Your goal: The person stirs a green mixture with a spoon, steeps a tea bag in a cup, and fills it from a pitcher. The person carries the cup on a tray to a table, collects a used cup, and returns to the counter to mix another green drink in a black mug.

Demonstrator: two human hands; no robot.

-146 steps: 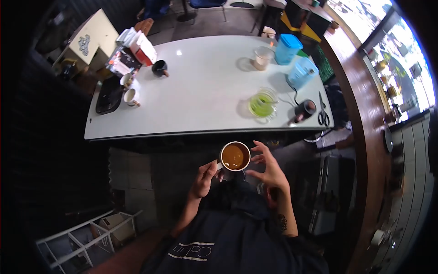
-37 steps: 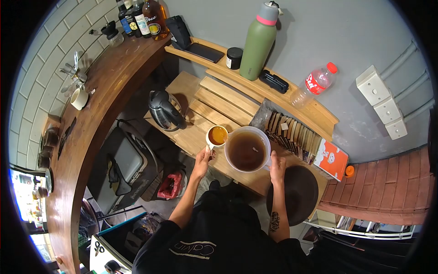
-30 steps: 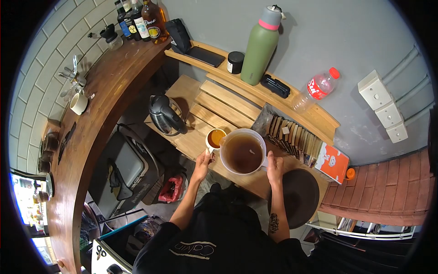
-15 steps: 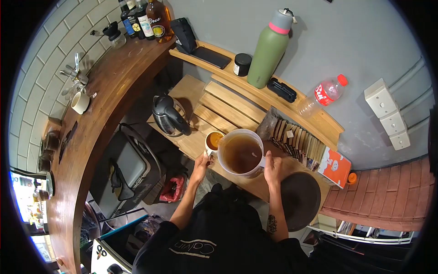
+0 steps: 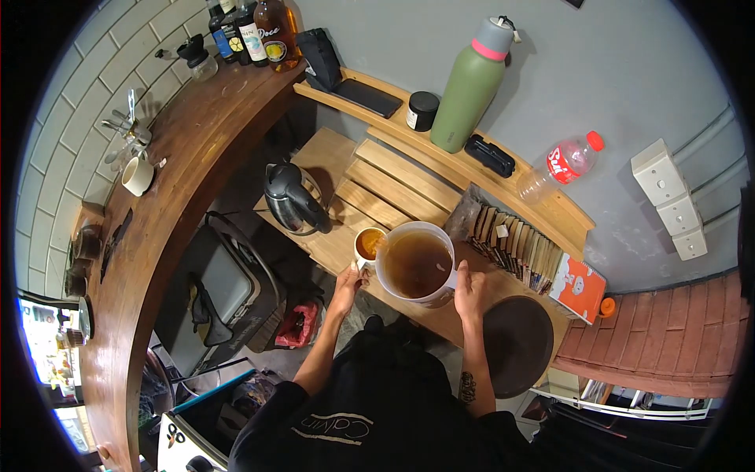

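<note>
My right hand (image 5: 469, 287) is closed round the handle of a large clear plastic pitcher (image 5: 429, 300) of brown liquid, likely tea by its colour. The pitcher's left rim meets the edge of a small white cup (image 5: 359, 260), where amber liquid shows ripples. Pinched on that cup's handle is my left hand (image 5: 348, 283). Both vessels are over the front of a low wooden table (image 5: 322, 250). Behind the cup to the left stands a black electric kettle (image 5: 292, 197). The fingers behind the pitcher's handle are partly hidden.
A box of upright paper packets (image 5: 515, 248) stands right of the pitcher, and a round dark stool top (image 5: 517, 346) nearer me. On the wall ledge are a green bottle (image 5: 470, 94) and a plastic bottle (image 5: 558, 167). A curved wooden counter (image 5: 177, 169) runs along the left.
The liquid in the small cup looks higher and more rippled. Both hands, the pitcher and the cup stay almost in place; the camera view has shifted slightly.
</note>
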